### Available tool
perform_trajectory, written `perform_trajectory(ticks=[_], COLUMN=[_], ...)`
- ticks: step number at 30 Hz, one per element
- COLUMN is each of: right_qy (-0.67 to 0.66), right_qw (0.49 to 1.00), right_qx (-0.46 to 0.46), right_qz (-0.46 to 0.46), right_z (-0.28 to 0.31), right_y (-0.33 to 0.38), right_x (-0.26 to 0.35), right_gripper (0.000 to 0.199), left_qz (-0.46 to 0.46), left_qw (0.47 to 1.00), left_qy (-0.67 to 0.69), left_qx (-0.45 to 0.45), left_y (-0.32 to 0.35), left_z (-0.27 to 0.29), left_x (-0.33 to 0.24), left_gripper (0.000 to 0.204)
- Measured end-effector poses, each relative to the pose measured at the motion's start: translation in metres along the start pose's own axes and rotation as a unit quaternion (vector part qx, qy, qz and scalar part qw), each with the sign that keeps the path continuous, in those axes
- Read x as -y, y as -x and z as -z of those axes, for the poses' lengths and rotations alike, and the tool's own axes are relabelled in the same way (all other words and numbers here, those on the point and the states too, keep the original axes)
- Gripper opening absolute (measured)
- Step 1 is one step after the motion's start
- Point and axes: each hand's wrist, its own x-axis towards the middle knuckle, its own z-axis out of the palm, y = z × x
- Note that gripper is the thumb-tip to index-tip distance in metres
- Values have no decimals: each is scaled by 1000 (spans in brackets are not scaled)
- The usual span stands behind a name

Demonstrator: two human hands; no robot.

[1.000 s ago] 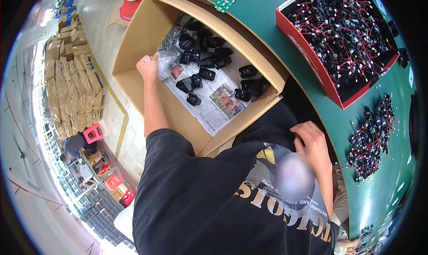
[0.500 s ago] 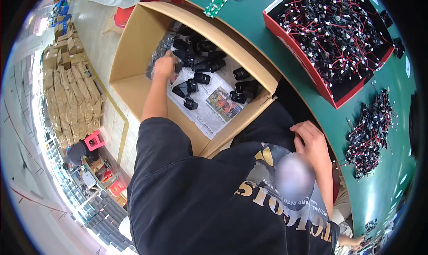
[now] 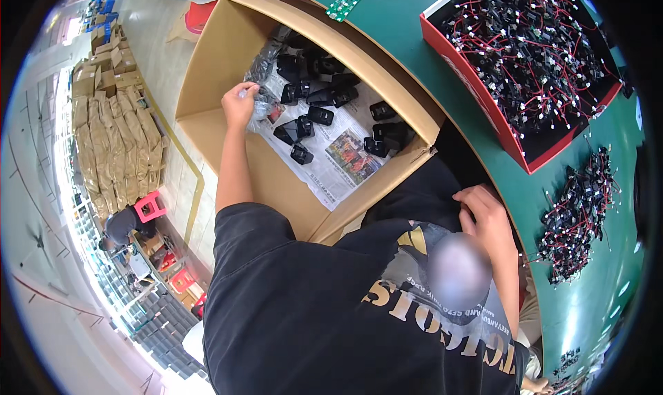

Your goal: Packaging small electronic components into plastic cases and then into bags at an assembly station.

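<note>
A large cardboard box (image 3: 200, 84) stands tilted in front of me. My left hand (image 3: 239, 106) is closed at its left side, pinching a crumpled clear plastic bag (image 3: 261, 69) that runs along the inner left wall. Several black plastic housings (image 3: 320, 115) lie scattered beside the bag on a sheet of newspaper (image 3: 323, 188) lining the bottom. Resting by the table edge over my lap, my right hand (image 3: 481, 210) has loosely bent fingers, thumb apart, and nothing visible in it.
On the green table (image 3: 507, 188) at right are a red box (image 3: 476, 94) of wired black parts and a loose heap of wired parts (image 3: 579, 219). A green circuit board (image 3: 344, 3) lies beyond the cardboard box. Wrapped bundles (image 3: 117, 146) are stacked far left; a person (image 3: 124, 226) bends nearby.
My left hand has drawn back toward the left wall of the box, pulling part of the plastic bag along. My right hand stays in place; the view has shifted slightly.
</note>
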Motion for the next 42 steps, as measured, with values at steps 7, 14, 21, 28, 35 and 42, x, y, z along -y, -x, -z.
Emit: perform_trajectory(ticks=[7,14,21,28,35,42], right_qy=[-4,6,22,6,1,1], right_qw=[999,1000,1000,999,999,1000], right_qx=[4,0,-4,-6,8,13], right_qz=[-34,-15,-11,-36,-42,-27], right_z=[1,-3,-2,-2,-2,-2], right_y=[2,4,4,6,3,3], right_x=[2,-2,-2,-4,-3,-6], right_gripper=[22,22,22,22,21,22], left_qz=[-95,33,84,0,-155,36], left_qw=[991,951,980,977,986,968], left_qy=[77,306,108,181,-13,247], left_qx=[-51,-27,146,115,64,39], left_y=[20,13,9,18,30,8], left_z=[14,29,15,5,16,39], left_x=[-28,-19,-2,1,-12,45], left_gripper=[17,16,12,11,7,13])
